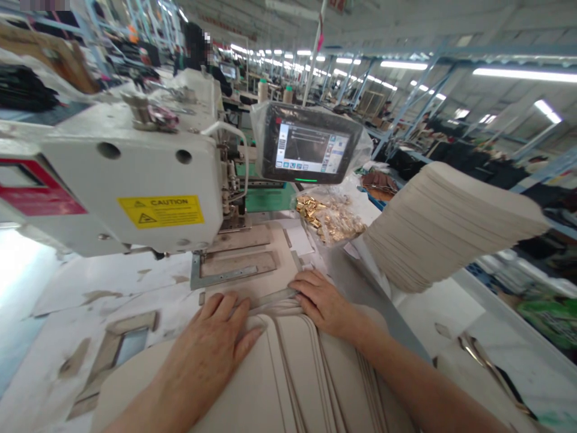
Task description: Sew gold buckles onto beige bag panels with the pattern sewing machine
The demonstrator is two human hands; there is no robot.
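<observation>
My left hand lies over the near part of a beige panel, its fingers stretched forward and its thumb spread to the side. My right hand rests at the panel's right side, fingers slightly bent and laid on its edge; its thumb is hidden. That beige panel runs forward under the metal clamp frame of a sewing machine. Below my hands, several rounded beige panels overlap in a fanned pile. Folds of material bunch up between the two hands.
A control screen stands behind the clamp. Gold metal pieces in a clear bag lie to its right. A tall stack of beige panels leans at the right. A frame-shaped template lies at left. Another person is in the background.
</observation>
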